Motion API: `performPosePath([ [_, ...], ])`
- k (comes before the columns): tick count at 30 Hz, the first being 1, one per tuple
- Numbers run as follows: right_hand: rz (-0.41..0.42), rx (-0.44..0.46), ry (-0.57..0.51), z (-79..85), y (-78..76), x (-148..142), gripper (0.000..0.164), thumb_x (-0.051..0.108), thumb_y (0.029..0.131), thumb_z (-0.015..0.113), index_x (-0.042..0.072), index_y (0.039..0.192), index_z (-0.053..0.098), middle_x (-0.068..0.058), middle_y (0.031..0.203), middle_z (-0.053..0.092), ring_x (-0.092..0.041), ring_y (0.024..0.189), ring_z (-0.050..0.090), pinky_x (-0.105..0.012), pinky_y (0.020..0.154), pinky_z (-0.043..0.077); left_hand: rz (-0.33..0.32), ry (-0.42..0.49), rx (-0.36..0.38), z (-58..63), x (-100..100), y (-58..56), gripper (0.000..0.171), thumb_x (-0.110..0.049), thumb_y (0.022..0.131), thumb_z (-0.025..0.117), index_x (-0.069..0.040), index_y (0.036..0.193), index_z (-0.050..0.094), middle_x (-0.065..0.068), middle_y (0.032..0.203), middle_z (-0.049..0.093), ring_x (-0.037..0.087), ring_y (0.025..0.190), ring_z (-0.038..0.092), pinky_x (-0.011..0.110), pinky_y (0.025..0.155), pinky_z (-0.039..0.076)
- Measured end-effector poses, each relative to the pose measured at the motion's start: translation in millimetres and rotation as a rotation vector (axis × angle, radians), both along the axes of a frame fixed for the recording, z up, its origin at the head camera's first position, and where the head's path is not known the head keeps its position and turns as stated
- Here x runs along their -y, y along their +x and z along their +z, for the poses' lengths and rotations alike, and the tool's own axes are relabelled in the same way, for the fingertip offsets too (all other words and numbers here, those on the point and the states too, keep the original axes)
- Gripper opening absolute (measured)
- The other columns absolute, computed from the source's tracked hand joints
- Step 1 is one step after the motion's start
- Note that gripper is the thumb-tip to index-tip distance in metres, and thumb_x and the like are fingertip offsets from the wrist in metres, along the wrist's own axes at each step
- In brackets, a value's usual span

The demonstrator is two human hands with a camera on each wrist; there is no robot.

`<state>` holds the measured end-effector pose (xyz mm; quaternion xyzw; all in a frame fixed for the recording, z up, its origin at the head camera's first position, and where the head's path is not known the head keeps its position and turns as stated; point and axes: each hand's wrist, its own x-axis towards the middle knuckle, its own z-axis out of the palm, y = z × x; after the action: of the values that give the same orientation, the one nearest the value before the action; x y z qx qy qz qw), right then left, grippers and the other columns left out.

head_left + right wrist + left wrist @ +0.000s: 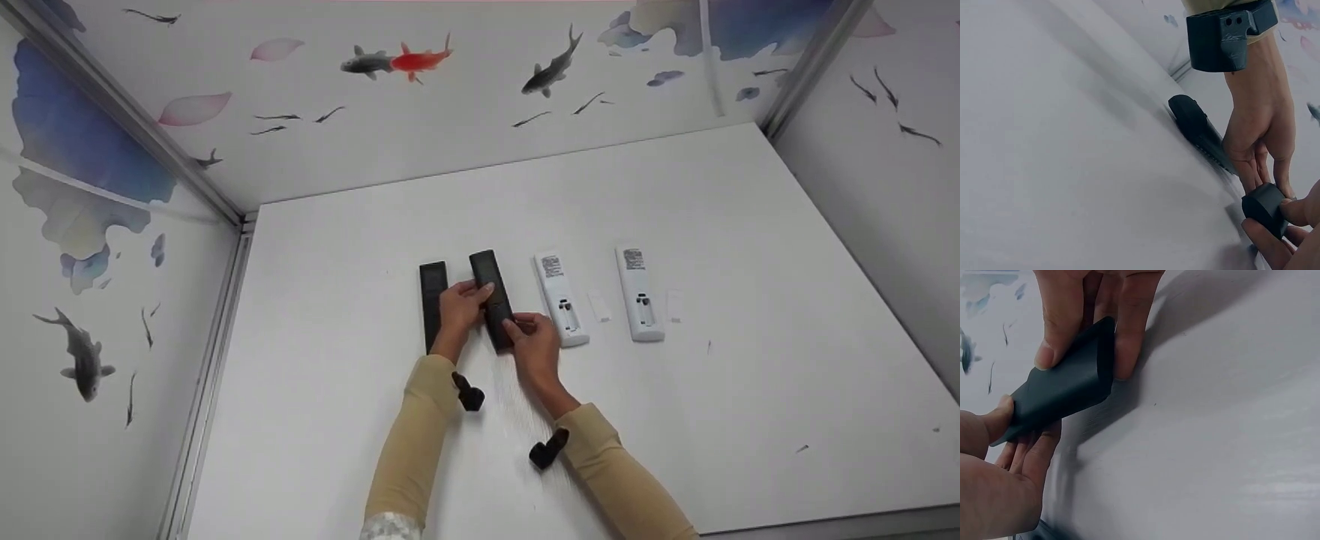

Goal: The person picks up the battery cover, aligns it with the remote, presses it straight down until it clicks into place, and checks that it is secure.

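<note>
Both hands hold a black remote control, tilted a little above the white tabletop. My left hand grips it along the left side, thumb on the upward face. My right hand pinches the near end, with its thumb on top and fingers at the right edge. In the left wrist view, the remote's smooth surface and its end show between the two hands. A second black remote lies just left of my left hand, partly covered by it.
Two white remotes lie back side up to the right, their battery compartments exposed. Beside each is a small white cover. Printed fish panels wall the table at the back and sides.
</note>
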<state>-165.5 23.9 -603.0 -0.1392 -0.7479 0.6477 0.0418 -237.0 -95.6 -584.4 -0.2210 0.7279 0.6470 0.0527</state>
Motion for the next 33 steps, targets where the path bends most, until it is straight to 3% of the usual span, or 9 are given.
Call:
performPosePath([
  [6,-0.027,0.078,-0.157,0.8,-1.0,-2,0.015,0.008,0.090,0.074,0.000,0.101,0.067,-0.013,0.097,0.067,-0.014,0.078,0.065,-0.025,0.062,0.058,0.001,0.018,-0.002,0.3,0,0.1,0.046,-0.019,0.089,0.077,0.004,0.127,0.064,0.022,0.122,0.070,0.019,0.095,0.068,0.024,0.070,0.054],
  [13,-0.022,0.039,-0.156,-0.9,-0.5,-3,0.015,0.008,0.091,0.073,0.000,0.102,0.067,-0.015,0.094,0.069,-0.014,0.077,0.066,-0.027,0.062,0.059,0.001,0.051,0.006,1.2,1,-0.8,0.047,-0.019,0.089,0.078,0.004,0.127,0.063,0.022,0.122,0.070,0.018,0.090,0.068,0.024,0.065,0.053],
  [18,0.005,0.021,-0.097,-0.9,0.4,-1,0.017,0.008,0.091,0.073,0.000,0.105,0.066,-0.017,0.097,0.070,-0.015,0.074,0.067,-0.028,0.058,0.059,0.002,0.068,0.009,2.1,1,-1.1,0.045,-0.019,0.089,0.078,0.003,0.126,0.064,0.022,0.123,0.070,0.018,0.089,0.068,0.025,0.066,0.053],
  [24,0.056,0.068,-0.105,1.1,-2.9,-4,0.034,0.010,0.089,0.076,0.001,0.119,0.062,-0.018,0.109,0.069,-0.015,0.072,0.064,-0.027,0.052,0.053,-0.009,0.078,0.009,1.0,1,-1.8,0.043,-0.017,0.089,0.078,0.004,0.124,0.065,0.022,0.121,0.070,0.016,0.086,0.067,0.024,0.066,0.053],
  [29,0.125,0.084,-0.047,1.7,-8.9,-6,0.051,0.012,0.086,0.079,-0.001,0.131,0.057,-0.019,0.120,0.069,-0.022,0.092,0.067,-0.026,0.067,0.054,-0.016,0.062,0.000,0.2,0,-1.3,0.044,-0.017,0.089,0.078,0.005,0.124,0.065,0.023,0.121,0.070,0.018,0.091,0.069,0.025,0.069,0.054],
  [33,0.164,0.068,0.014,1.1,-12.4,-6,0.051,0.014,0.085,0.080,-0.002,0.129,0.058,-0.022,0.114,0.072,-0.028,0.102,0.071,-0.030,0.082,0.056,-0.038,0.021,0.000,2.1,-1,0.0,0.045,-0.019,0.089,0.078,0.004,0.125,0.065,0.022,0.122,0.070,0.023,0.101,0.071,0.026,0.075,0.055],
])
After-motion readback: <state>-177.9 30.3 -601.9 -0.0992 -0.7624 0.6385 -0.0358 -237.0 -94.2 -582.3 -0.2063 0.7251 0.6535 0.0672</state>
